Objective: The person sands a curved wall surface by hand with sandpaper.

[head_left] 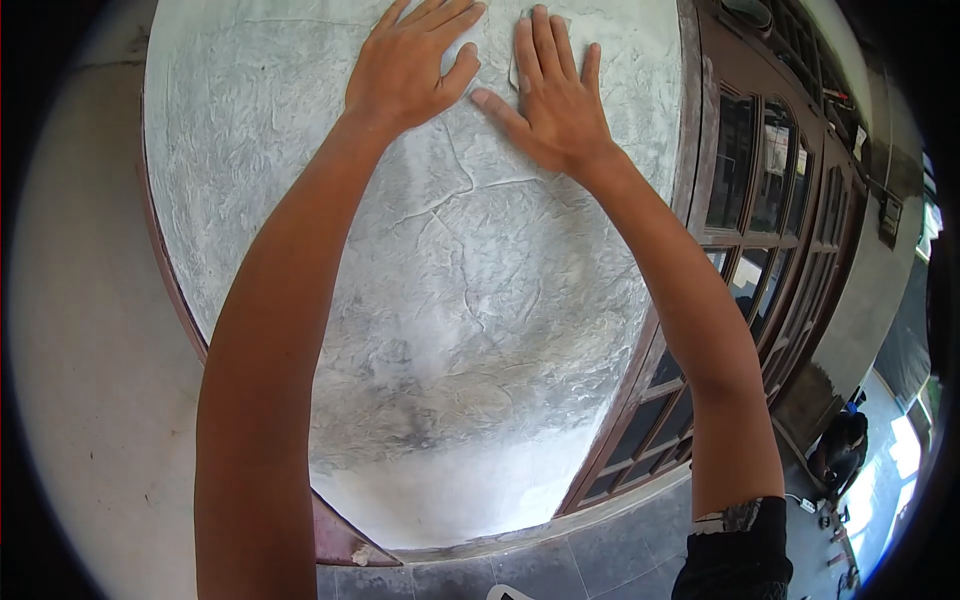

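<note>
Both my arms reach up against a rough, grey-white plastered wall (470, 300) with fine cracks. My left hand (405, 65) lies flat on the wall near the top, fingers spread. My right hand (555, 95) presses flat beside it, fingers together over a small pale sheet (518, 55), possibly sandpaper, whose edge shows past the fingers. The thumbs of the two hands nearly meet. Most of the sheet is hidden under my right hand.
A dark wooden frame with glass panes (760, 200) borders the wall on the right. Grey floor tiles (600, 560) lie below. A smooth pale wall (90, 320) stands at the left. Far right, low down, a person (840, 445) crouches beside tools on the floor.
</note>
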{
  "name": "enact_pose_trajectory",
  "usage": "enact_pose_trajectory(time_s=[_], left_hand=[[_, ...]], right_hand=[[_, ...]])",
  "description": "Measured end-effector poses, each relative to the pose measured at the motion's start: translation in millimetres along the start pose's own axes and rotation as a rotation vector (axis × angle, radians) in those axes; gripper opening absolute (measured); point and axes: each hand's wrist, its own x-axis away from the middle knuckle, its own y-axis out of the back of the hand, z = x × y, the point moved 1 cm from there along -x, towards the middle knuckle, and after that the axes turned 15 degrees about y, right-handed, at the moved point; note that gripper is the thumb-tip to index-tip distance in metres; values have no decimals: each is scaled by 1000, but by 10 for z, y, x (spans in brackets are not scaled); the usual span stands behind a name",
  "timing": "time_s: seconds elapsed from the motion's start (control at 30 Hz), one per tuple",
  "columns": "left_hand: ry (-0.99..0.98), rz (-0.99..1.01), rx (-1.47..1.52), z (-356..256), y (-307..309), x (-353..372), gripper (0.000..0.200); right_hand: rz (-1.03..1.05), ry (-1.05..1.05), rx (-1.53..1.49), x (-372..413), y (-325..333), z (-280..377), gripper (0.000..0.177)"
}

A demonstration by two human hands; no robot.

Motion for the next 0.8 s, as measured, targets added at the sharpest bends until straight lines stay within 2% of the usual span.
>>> enact_pose_trajectory(time_s=[0.07,0.17,0.23,0.27,0.33,0.4,0.43,0.53,0.6,0.67,0.7,0.73,0.8], left_hand=[[-1,3,-7,12,-12,4,51],[3,2,-13,17,-16,-11,50],[7,6,-9,23,-7,8,50],[5,8,5,25,-7,7,50],[4,-4,18,29,-5,4,50],[20,4,29,28,-10,8,50],[9,1,27,15,-15,-9,50],[23,5,20,28,-8,-3,49],[-7,-19,33,28,-5,19,49],[2,-12,36,32,-9,49,48],[1,-17,33,28,-13,18,48],[-4,-31,31,23,-4,-19,48],[19,-20,45,11,-5,7,46]], right_hand=[[-89,-134,-18,-381,36,-321,106],[-121,-198,-18,-470,20,-296,106],[-61,-35,116,-109,-118,55,106],[-87,24,53,77,-156,239,107],[-229,98,80,104,-139,198,103],[-54,-103,48,-288,-3,-82,107],[-56,-196,8,-481,47,-257,107],[-70,-244,23,-587,28,-323,106],[-380,49,54,-190,-291,-139,102],[-272,139,-9,206,-218,251,100],[-157,126,75,193,-171,174,100],[-166,130,86,55,-112,32,100],[-183,-55,39,-331,7,-312,102]])
